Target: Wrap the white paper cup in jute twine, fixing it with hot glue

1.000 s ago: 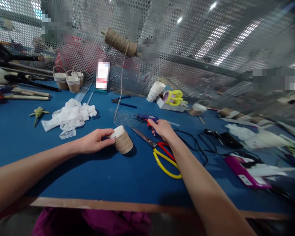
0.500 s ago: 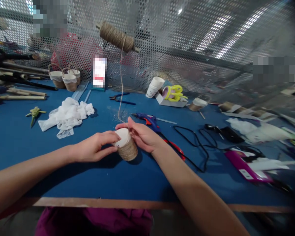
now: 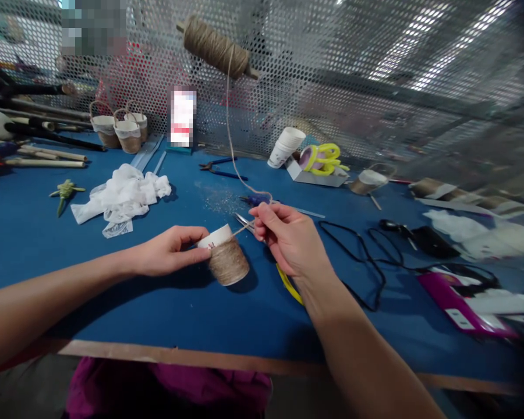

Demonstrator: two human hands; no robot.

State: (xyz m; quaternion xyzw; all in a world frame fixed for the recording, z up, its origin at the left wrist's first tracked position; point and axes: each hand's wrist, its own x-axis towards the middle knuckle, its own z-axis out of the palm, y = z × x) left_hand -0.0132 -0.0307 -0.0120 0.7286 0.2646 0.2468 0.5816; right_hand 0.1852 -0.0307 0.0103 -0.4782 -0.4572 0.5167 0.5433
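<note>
Left hand (image 3: 169, 251) grips a twine-wrapped cup (image 3: 228, 262); just beside it, right hand (image 3: 292, 237) pinches the twine (image 3: 243, 228), scissors (image 3: 289, 285) beneath.

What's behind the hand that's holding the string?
Behind the right hand, you can see the blue front of a glue gun, plus blade ends and some yellow handle of the scissors. The gun's grip and the scissors' middle are covered, so I can't see them.

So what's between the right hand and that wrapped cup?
In the head view, a short stretch of twine runs from the right hand to the cup, with scissors partly showing behind it.
</note>
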